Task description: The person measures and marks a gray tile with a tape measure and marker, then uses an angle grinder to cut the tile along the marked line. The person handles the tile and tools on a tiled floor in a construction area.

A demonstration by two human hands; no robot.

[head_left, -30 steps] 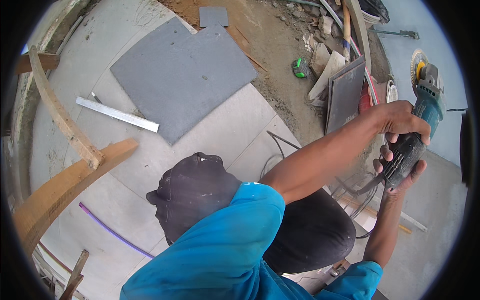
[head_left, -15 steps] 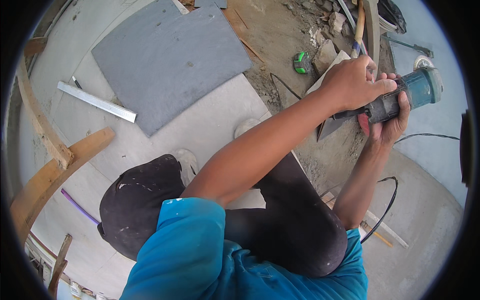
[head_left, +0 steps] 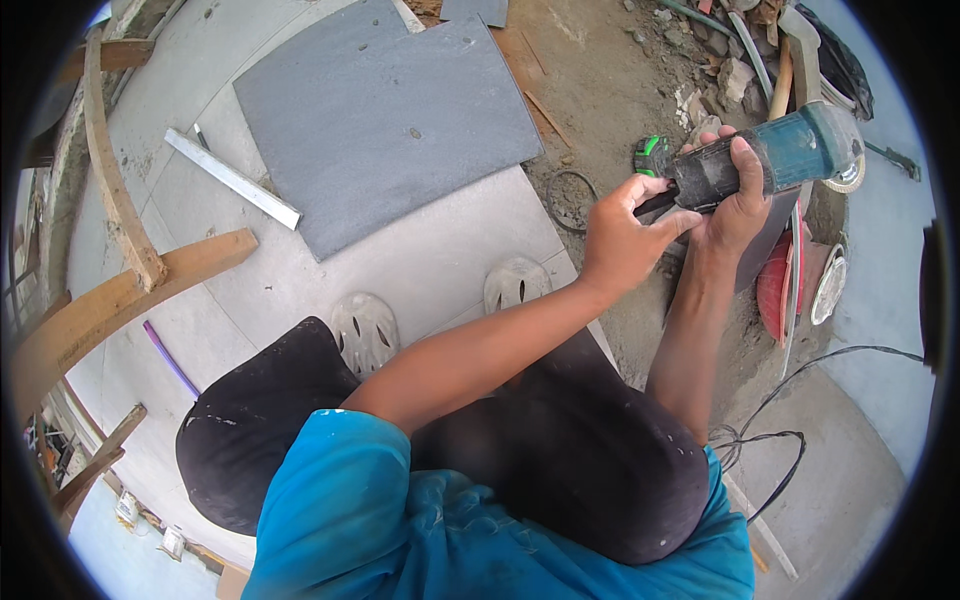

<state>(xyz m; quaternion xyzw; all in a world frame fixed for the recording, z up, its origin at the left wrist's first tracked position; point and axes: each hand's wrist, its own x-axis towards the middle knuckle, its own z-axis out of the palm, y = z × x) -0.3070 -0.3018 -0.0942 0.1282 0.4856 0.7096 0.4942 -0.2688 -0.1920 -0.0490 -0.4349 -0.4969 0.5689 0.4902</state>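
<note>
A teal and black angle grinder (head_left: 797, 148) is raised off the ground at the upper right, with its disc (head_left: 849, 178) at the far end. My right hand (head_left: 738, 205) is closed around the black body from below, thumb along its side. At the tail end, my left hand (head_left: 625, 228) pinches the grinder's black rear end where the cord comes out; the fingers partly hide it. Just beyond my hands lies a green and black tape measure (head_left: 652, 157) on the dirt.
A large dark grey tile (head_left: 385, 115) lies ahead on paler floor tiles, beside a metal bar (head_left: 232, 178). Curved wooden pieces (head_left: 135, 300) stand at left. A red bowl (head_left: 775, 285), rubble (head_left: 735, 80) and looped black cable (head_left: 770, 440) are on the right.
The grinder has come left in the picture, tail toward me. My left hand has moved from beside its body to its rear end. The red bowl shows more fully; the view has shifted.
</note>
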